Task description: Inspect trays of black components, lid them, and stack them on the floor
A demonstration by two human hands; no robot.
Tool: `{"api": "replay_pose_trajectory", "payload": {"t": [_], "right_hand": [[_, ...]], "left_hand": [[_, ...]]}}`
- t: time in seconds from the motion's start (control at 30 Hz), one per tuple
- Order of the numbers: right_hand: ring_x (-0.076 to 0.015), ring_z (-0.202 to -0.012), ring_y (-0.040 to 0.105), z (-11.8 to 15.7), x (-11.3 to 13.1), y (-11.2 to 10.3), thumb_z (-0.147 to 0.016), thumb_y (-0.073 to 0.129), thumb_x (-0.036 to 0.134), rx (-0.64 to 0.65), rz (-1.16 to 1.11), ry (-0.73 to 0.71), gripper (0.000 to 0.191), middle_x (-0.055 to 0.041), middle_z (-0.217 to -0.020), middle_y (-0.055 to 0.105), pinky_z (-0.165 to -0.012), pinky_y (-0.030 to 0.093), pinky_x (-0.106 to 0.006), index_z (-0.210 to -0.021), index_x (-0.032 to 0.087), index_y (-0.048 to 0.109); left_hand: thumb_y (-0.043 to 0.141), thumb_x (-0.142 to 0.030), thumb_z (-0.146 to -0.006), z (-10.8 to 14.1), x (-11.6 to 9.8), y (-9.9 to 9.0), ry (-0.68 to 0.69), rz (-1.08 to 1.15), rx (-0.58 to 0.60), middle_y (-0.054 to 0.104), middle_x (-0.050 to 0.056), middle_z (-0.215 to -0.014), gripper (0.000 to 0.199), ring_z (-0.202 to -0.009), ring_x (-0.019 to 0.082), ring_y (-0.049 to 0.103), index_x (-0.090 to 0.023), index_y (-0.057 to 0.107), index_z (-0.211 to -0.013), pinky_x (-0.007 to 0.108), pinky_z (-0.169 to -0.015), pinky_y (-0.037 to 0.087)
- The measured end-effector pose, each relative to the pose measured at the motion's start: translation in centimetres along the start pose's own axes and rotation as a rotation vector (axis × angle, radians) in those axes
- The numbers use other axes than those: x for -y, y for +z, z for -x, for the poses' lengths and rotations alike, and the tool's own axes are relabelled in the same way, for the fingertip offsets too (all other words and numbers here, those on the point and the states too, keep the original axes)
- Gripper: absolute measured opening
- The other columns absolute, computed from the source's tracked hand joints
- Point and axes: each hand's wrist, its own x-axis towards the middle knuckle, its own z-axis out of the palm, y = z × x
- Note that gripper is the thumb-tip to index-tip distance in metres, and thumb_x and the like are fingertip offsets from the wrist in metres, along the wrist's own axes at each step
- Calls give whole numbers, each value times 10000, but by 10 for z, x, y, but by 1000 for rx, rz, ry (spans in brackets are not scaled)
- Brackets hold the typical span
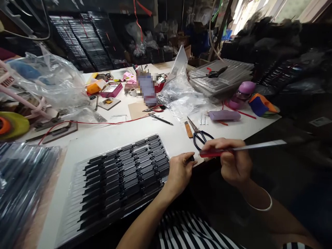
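Observation:
In my right hand (237, 162) is a tool with a red handle (214, 153) and a long, flat, pale blade (261, 145) that points right. My left hand (180, 173) pinches a small dark piece (192, 158) at the table's front edge, left of the red handle. Its exact kind is too small to tell. Beside my left wrist lies a clear plastic tray (70, 200) filled with rows of black toothed parts (129, 169). Black-handled scissors (199, 135) lie just beyond my hands, near a small orange-brown strip (188, 129).
A black pen (162, 119) and red-handled pliers (155, 109) lie mid-table. Clear plastic bags (184, 97), stacked clear trays (220, 76), a purple bottle (242, 95) and a purple case (225, 116) stand behind. Plastic-wrapped dark strips (26, 186) are at left.

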Motion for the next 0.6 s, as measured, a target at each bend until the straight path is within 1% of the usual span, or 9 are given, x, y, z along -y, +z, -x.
{"api": "replay_pose_trajectory", "payload": {"t": [0.07,0.13,0.23,0.27,0.33,0.4,0.5,0.53,0.6], "right_hand": [[-177,-681,651,6,-2,5,-965,406,346,71,22,-89,146,-59,-850,648,-580,542,-313,-1012,229,479],[-172,-656,652,10,-6,10,-957,433,305,126,104,-79,123,-54,-817,650,-570,541,-301,-998,223,515],[-188,-672,659,14,-10,13,-958,425,325,-56,92,-60,149,-72,-852,663,-568,544,-314,-1014,223,519],[-182,-648,652,14,-11,13,-954,435,328,-52,86,-58,142,-65,-841,661,-547,538,-305,-1003,225,521],[-161,-601,628,14,-12,13,-944,461,288,48,121,-24,104,-44,-816,647,-521,520,-283,-993,229,531],[-175,-692,635,12,-14,13,-933,473,233,106,133,6,118,-48,-863,634,-617,534,-314,-1034,233,534],[-225,-921,603,5,-12,17,-919,472,172,75,62,-60,211,-74,-976,604,-796,505,-396,-1107,245,535],[-229,-962,586,2,-11,19,-914,472,153,131,47,-89,246,-77,-998,594,-820,494,-398,-1130,249,541],[-215,-974,574,-4,-7,27,-913,464,126,309,14,-112,326,-77,-1019,579,-815,498,-368,-1205,252,535]], "left_hand": [[622,-64,-752,0,-3,-1,-3,2,9,752,59,-892,242,-783,228,697,-194,740,-919,346,-761,533],[609,-66,-760,1,-3,-1,-3,3,14,753,39,-892,250,-776,214,696,-215,743,-910,320,-750,533],[621,-83,-755,1,-1,2,-3,-6,3,752,33,-915,262,-802,215,694,-228,739,-939,315,-768,530],[617,-85,-760,1,0,3,-1,-9,-2,753,33,-899,258,-792,214,693,-228,738,-937,316,-767,531],[608,-84,-770,2,0,4,9,-12,-15,752,35,-872,251,-770,211,689,-224,734,-936,318,-763,531],[607,-88,-783,5,-3,2,27,-10,-39,744,54,-913,255,-816,208,682,-205,716,-982,319,-798,524],[569,-125,-840,14,-15,-12,91,11,-102,688,98,-1069,311,-977,207,633,-174,638,-1139,324,-889,491],[540,-136,-862,19,-19,-21,104,20,-119,663,104,-1099,333,-1002,205,617,-179,608,-1185,328,-899,486],[506,-170,-891,28,-25,-41,86,48,-101,635,100,-1116,360,-1023,211,597,-204,572,-1243,344,-907,477]]}}
